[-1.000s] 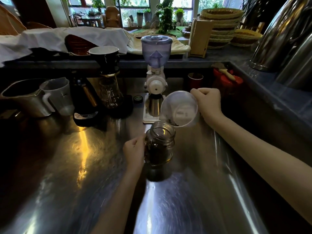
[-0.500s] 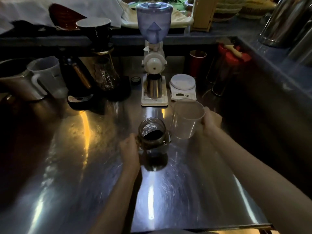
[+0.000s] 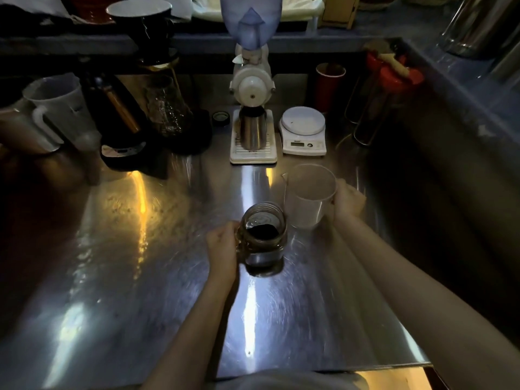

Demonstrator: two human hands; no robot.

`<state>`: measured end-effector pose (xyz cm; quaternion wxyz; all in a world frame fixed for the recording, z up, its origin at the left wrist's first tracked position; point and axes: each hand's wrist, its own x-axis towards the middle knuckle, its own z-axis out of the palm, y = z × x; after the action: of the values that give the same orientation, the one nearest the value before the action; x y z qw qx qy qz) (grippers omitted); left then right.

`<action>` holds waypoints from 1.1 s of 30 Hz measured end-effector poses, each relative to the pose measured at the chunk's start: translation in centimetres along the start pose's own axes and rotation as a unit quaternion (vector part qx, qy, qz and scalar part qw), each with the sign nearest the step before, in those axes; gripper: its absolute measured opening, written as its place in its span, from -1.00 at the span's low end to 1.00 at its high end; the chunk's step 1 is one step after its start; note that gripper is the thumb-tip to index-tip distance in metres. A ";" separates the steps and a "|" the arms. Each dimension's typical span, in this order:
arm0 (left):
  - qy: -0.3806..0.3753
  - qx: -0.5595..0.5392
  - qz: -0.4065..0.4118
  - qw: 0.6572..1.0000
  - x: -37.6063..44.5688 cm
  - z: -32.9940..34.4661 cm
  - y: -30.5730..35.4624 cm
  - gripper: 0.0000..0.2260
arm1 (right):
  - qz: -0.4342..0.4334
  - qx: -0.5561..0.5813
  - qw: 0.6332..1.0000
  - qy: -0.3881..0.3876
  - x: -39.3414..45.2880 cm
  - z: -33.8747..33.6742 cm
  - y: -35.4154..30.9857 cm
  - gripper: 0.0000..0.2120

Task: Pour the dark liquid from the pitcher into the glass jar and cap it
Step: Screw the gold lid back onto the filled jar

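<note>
left hand grips jar; right hand holds upright pitcher; scale, grinder behind.

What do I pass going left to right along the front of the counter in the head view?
Left hand gripping the glass jar with dark liquid, then the upright clear pitcher, then the right hand on its handle side.
</note>
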<state>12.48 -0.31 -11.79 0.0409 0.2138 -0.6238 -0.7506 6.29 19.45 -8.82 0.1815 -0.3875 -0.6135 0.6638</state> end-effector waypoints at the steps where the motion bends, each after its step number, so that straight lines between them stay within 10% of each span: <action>1: 0.001 0.002 0.002 1.000 0.1 -0.1 -0.1 -0.71 | -0.002 0.001 1.000 0.001 0.1 0.0 0.1 -0.68; 21: -0.024 0.065 0.043 0.997 -0.5 -1.0 0.6 -0.71 | -0.204 -0.202 0.956 -0.051 1.7 -0.9 -1.5 -0.91; 25: -0.083 0.230 0.193 0.950 -0.5 -2.6 1.6 -0.84 | -0.349 -0.284 0.882 -0.141 -0.1 0.1 -4.4 -0.88; 28: -0.184 0.362 0.313 0.859 0.0 -4.1 1.8 -0.51 | -0.440 -0.301 0.809 -0.247 -2.5 1.6 -6.4 -0.87; 33: -0.230 0.453 0.304 0.806 0.4 -4.4 1.2 -0.18 | -0.433 -0.449 0.639 -0.450 -4.9 6.1 -6.1 -0.77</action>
<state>13.46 -4.73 -11.33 0.0204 -0.1714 -0.9171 -0.3594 3.46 12.94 -1.88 -0.0468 0.2353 -0.9394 0.2449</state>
